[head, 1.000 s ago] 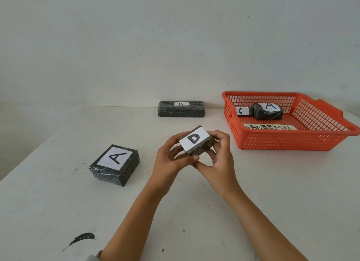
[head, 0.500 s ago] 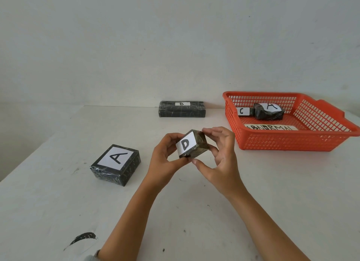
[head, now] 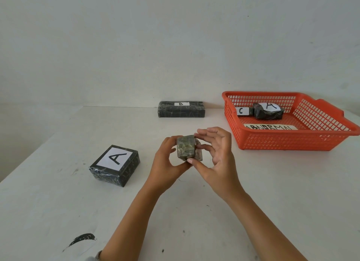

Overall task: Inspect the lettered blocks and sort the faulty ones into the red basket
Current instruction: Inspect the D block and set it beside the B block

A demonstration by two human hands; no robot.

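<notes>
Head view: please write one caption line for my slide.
Left hand and right hand hold a small dark block over the table, near the red basket.

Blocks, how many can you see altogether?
5: A block left on the table; B block at the back; held block between left hand and right hand; second A block and mostly hidden C block in the red basket. More may hide there.

Red mesh basket (head: 292, 142), white worktop (head: 272, 182) with black smudge (head: 82, 238), black blocks with white letter labels: A (head: 115, 165), B (head: 181, 109), held block (head: 186, 148) dark greenish.
</notes>
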